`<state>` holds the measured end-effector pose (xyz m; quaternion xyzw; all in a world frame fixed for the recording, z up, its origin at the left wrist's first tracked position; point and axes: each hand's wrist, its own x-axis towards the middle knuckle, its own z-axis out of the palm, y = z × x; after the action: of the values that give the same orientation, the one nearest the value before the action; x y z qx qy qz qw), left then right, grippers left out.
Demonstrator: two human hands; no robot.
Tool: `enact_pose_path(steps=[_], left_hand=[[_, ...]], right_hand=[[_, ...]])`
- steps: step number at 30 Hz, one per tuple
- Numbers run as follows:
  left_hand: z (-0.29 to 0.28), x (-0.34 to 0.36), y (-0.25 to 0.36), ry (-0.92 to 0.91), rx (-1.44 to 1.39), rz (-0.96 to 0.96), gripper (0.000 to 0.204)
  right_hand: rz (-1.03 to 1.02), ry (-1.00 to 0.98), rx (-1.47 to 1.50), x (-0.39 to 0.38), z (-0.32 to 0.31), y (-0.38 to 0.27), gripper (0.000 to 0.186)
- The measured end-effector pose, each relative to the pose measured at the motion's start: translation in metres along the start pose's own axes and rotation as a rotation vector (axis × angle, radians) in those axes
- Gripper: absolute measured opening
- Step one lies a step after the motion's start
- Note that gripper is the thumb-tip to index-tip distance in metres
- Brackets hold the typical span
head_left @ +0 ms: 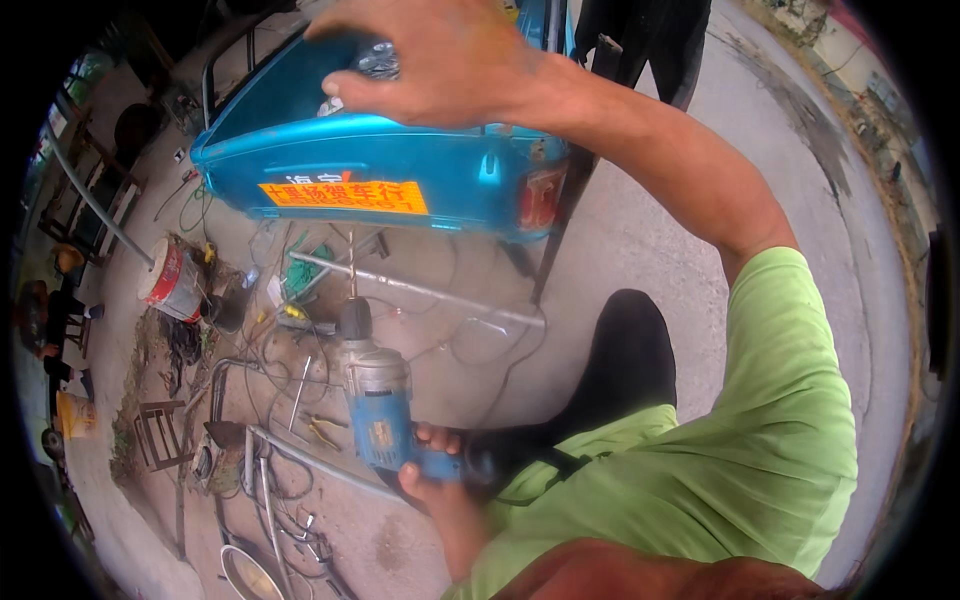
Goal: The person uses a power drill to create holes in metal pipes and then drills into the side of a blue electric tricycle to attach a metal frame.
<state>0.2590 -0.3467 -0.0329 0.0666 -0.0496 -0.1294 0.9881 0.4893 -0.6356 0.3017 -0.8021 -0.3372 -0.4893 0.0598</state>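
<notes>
My left hand (440, 490) is wrapped around the handle of a blue power drill (378, 410) with a silver gear housing and a dark chuck. A long bit (352, 268) points away from me, its tip just below the tailgate of a blue vehicle cargo box (470, 170). Above the box's rear edge is my right hand (440, 60), with thumb and fingers apart and nothing seen in its grasp. Beyond the thumb, a grey, shiny bundle (378, 62) lies inside the box, partly covered by that hand.
A long metal pipe (430, 290) lies below the tailgate. Pliers (324, 430), cables, a green tangle (303, 272) and bent tubing (320, 465) are spread over the ground. A red and white bucket (172, 285) stands left. Someone's dark trouser legs (675, 45) are beside the vehicle.
</notes>
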Motion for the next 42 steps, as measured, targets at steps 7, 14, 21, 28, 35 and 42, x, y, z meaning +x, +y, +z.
enact_pose_path(steps=[7, 14, 21, 28, 35, 42], left_hand=[[0.072, -0.007, -0.063, 0.134, 0.568, -0.041, 0.072], [0.128, -0.008, -0.146, 0.285, 0.898, 0.025, 0.074], [0.153, -0.003, -0.19, 0.322, 1.013, 0.134, 0.076], [0.157, 0.003, -0.199, 0.264, 0.981, 0.148, 0.079], [0.156, 0.011, -0.202, 0.232, 0.952, 0.152, 0.073], [0.151, 0.009, -0.203, 0.239, 0.938, 0.165, 0.074]], right_hand=[[0.53, 0.703, 0.329, -0.039, -0.158, 0.079, 0.074], [0.724, 0.198, 1.186, -0.066, -0.14, 0.118, 0.039], [0.596, 0.166, 1.328, -0.072, -0.131, 0.138, 0.019], [0.549, 0.155, 1.379, -0.07, -0.133, 0.137, 0.014], [0.571, 0.181, 1.368, -0.07, -0.133, 0.137, 0.014], [0.537, 0.195, 1.331, -0.07, -0.132, 0.135, 0.014]])
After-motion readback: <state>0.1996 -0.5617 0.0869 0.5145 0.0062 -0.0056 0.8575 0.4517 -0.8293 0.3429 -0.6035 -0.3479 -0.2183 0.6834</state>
